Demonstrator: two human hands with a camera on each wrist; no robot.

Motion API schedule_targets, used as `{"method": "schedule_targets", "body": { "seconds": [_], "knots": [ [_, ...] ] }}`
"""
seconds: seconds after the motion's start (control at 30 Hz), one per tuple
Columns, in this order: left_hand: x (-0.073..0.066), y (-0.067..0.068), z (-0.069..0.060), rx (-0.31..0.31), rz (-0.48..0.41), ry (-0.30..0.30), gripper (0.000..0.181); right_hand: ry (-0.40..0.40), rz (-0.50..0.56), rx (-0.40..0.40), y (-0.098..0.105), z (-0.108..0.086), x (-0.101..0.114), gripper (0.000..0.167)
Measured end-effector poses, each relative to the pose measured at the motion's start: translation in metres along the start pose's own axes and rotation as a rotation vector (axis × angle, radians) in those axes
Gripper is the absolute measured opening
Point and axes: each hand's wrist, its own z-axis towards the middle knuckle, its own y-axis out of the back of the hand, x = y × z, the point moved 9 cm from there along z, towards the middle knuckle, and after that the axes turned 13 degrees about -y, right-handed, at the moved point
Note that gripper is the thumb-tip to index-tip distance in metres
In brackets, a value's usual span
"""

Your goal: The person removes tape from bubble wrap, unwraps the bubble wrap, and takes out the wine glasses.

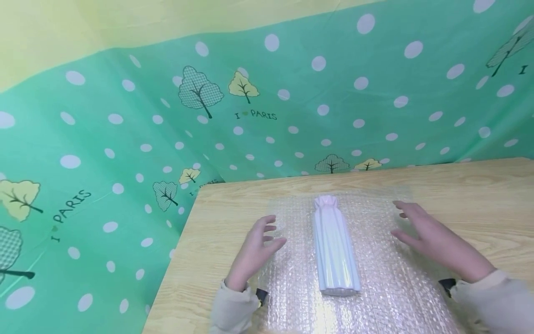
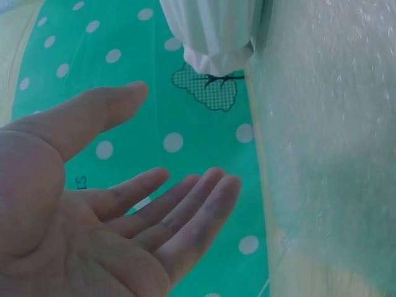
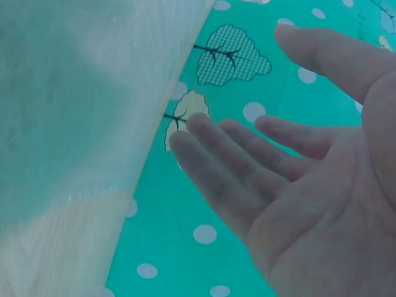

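Vase (image 1: 335,246) lying on bubble wrap (image 1: 384,264), between two hands.
Pale, pleated vase rests lengthwise, ruffled neck toward the bench's (image 1: 212,227) far edge, base nearer the person. Left hand (image 1: 253,250) is poised by the wrap's left side, right hand (image 1: 429,237) by its right; both have relaxed, extended fingers, thumbs spread, well apart from the vase. Green dotted cloth (image 1: 233,153) hangs behind.

A glossy, pale blue-white fluted vase (image 1: 337,248) lies on a sheet of clear bubble wrap (image 1: 385,264), its narrow neck toward the far side. The wrap covers part of a light wood-grain worktop (image 1: 208,241). The left hand (image 1: 255,250) and right hand (image 1: 429,234) hover on either side, well apart from the vase. A green sheet with white dots (image 1: 292,111) hangs beyond.
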Motion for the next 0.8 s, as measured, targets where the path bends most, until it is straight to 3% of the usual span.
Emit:
{"method": "schedule_targets", "body": {
  "seconds": [0.3,0.8],
  "knots": [
    [-0.006,-0.008,0.005,0.004,0.005,-0.030,0.065,0.039,0.038,-0.039,-0.011,0.000,0.023,0.072],
    [-0.008,-0.026,0.011,0.015,0.000,-0.019,0.064,0.069,0.022,-0.063,-0.033,0.001,0.042,0.067]
  ]
}}
